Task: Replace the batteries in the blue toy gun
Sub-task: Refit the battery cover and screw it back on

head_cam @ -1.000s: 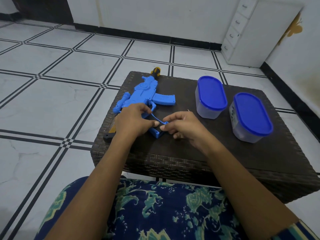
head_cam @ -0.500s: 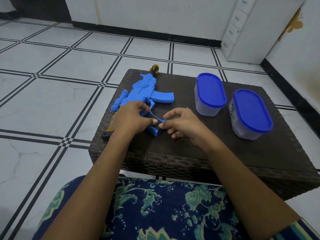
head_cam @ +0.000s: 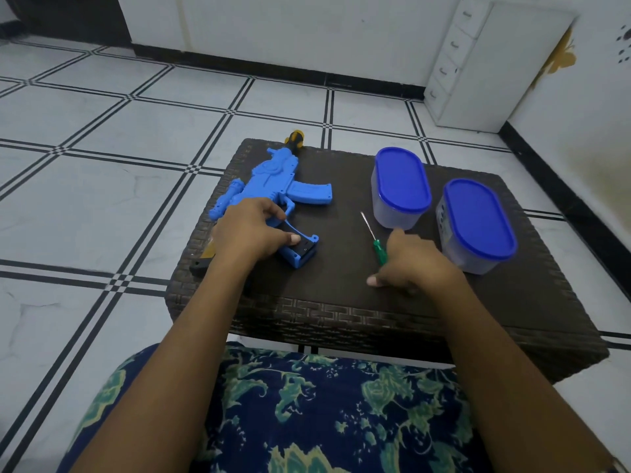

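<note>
The blue toy gun lies on the left part of a dark wicker table, its yellow-and-black muzzle pointing away from me. My left hand grips the gun at its handle, thumb pressed beside the handle's black butt end. A green-handled screwdriver lies on the table to the right of the gun. My right hand has its fingers curled over the near end of that handle; the grip itself is hidden.
Two clear containers with blue lids stand on the table's right half, close to my right hand. A yellow-and-black object pokes out under my left wrist at the table's left edge. A white drawer unit stands by the far wall.
My right hand has left the gun's handle end and moved right to the screwdriver's handle. The screwdriver now shows. My left hand stays on the gun.
</note>
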A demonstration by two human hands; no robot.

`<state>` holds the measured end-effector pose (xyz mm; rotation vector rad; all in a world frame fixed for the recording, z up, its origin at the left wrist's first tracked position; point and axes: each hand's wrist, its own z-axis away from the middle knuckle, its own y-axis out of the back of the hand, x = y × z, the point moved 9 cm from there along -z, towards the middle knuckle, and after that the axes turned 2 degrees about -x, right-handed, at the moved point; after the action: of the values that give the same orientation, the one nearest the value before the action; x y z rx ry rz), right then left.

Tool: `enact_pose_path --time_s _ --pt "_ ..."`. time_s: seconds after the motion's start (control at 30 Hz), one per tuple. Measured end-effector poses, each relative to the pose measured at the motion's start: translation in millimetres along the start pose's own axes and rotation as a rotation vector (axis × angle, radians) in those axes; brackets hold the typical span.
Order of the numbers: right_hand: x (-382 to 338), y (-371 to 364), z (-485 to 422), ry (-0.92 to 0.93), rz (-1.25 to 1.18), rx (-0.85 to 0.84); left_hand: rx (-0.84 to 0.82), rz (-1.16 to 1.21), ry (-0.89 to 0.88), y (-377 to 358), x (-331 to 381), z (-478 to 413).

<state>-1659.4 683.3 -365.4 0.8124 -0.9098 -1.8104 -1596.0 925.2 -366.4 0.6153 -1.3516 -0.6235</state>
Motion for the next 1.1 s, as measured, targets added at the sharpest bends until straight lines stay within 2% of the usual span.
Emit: enact_pose_path --time_s 0.03,0.1,0.2,0.27,0.43,0.67,0.73,0.87,0.97,1.1 --pt "1.2 -5.5 -1.6 -0.006 -0.107 -0.062 -0.001 0.002 0.002 0.4 0.5 0.6" --pt "-3.4 -3.2 -7.4 0.048 -0.245 -0.032 0.006 0.004 0.005 1.6 1.7 1.1" --pt "-10.4 8.5 -8.2 0.111 -0.142 0.124 0.015 -0.003 0.002 3.0 3.5 2.3" --pt "-16.3 5.8 -8.5 0.152 -0.129 0.119 0.016 -0.002 0.003 3.0 3.0 2.5" --pt "-53.7 -5.5 -10.2 0.455 0.02 0.116 0.022 0.001 0.013 3.6 2.2 3.6" --pt "-61.9 2.6 -15.7 0.52 0.05 0.191 0.022 0.014 0.02 4.3 3.5 5.3" --pt "-60.7 9.3 -10.6 0.567 -0.082 0.244 0.025 0.017 0.016 4.6 3.6 5.4" --pt "-53.4 41.3 10.7 0.667 -0.65 0.405 0.028 0.021 0.011 4.9 3.2 6.2" --pt "-61.3 48.5 19.3 0.805 -1.073 0.3 0.027 0.02 0.002 4.7 3.3 5.7" --pt "-74.6 52.1 26.2 0.935 -1.19 0.329 0.036 0.005 -0.019 5.1 3.1 6.1"
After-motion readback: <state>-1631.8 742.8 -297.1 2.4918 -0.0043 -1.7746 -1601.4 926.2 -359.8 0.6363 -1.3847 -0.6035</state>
